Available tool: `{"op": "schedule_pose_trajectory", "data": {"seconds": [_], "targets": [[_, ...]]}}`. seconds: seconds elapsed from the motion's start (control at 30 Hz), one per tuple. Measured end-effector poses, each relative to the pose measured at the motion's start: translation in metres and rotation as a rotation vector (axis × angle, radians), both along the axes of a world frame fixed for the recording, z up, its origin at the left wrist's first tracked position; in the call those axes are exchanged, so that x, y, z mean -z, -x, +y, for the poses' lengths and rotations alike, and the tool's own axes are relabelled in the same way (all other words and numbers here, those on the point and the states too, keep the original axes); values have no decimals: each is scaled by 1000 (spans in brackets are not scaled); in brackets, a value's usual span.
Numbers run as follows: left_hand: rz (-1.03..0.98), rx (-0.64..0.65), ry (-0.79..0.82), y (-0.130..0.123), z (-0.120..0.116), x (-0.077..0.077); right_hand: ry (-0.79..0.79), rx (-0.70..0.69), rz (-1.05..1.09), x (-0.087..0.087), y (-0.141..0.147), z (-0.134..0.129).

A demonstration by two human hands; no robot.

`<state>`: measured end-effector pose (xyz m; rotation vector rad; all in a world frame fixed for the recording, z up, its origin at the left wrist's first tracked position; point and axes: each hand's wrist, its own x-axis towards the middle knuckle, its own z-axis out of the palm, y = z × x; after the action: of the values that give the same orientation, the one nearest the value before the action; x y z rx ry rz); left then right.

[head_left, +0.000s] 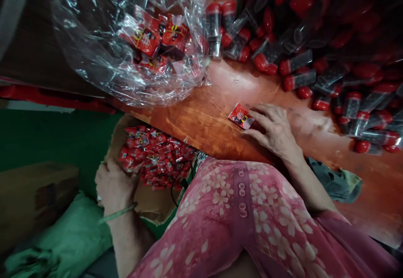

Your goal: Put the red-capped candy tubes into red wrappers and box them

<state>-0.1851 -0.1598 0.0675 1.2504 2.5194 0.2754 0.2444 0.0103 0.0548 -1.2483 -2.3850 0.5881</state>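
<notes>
My right hand (272,131) rests on the wooden table, its thumb and index finger closed about the right end of a small red packet (239,115) printed with a black and yellow figure. The packet lies on the tabletop. My left hand (115,183) is at the left side of an open cardboard box (154,206), lower than the table. Its fingers are curled and partly hidden, so what they hold cannot be made out. Inside the box lie many similar red packets (157,154).
A clear plastic bag (103,72) holds bundled red packets (146,38) at the table's far left. Clear tubes with red caps (299,78) are heaped at the right. A dark cloth (335,181) lies by my right forearm. A green sack (75,232) is at lower left.
</notes>
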Motion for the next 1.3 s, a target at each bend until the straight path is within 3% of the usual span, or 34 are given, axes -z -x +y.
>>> {"op": "schedule_pose_trajectory", "data": {"seconds": [0.03, 0.1, 0.2, 0.33, 0.47, 0.63, 0.87, 1.03, 1.17, 1.3], "targets": [[71, 21, -22, -11, 8, -2, -8, -8, -34, 4, -1, -2], [-1, 128, -166, -48, 32, -6, -19, -21, -87, 12, 1, -6], [-225, 492, -373, -118, 79, -4, -26, -3, -117, 21, 7, -12], [-350, 942, -491, -190, 132, 18, -49, 12, -113, 26, 11, -16], [-298, 1149, -564, -215, 156, 48, -35, 35, -65, 29, 13, -15], [-288, 1180, -633, -214, 158, 62, -20, 68, 62, 32, 17, -14], [-231, 1158, -586, -214, 159, 47, 108, 41, 117, 3, -10, 6], [-256, 1190, -529, -215, 164, 31, -146, 291, -162, -15, -45, 53], [-374, 1135, -447, -216, 168, 25, -162, 318, -363, -9, -52, 78], [-535, 995, -429, -217, 174, 28, -212, 311, -298, 3, -48, 81]]}}
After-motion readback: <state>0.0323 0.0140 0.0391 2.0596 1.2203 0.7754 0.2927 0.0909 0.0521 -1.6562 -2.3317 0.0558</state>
